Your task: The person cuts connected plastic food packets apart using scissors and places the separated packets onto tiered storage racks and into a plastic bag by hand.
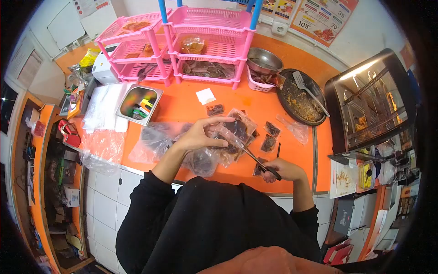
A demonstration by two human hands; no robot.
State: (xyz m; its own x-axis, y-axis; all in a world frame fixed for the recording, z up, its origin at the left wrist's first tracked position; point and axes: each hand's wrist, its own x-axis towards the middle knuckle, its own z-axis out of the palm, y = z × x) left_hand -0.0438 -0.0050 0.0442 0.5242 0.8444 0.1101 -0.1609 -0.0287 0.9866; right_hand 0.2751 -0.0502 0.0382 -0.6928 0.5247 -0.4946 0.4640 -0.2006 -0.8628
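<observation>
My right hand [288,170] is closed round the dark handles of a pair of scissors [250,153]. Their blades point up and left, reaching the clear sachets by my left hand. With fingers and thumb bent round the edge, my left hand [197,137] grips a clear plastic sachet [238,127] of dark brown contents. More sachets lie beneath it in a pile, and I cannot tell how many are held. Loose dark sachets [268,143] lie right of the pile, and another sachet [215,109] lies behind it. Crumpled clear plastic bags [201,161] lie under my left forearm.
Pink racks [207,55] stand at the back of the orange table [178,102]. A steel container [155,93] of markers is at left. At back right are a metal bowl [264,60] and a black pan [292,102] with a spatula [312,93]. A glass display cabinet [372,100] stands far right.
</observation>
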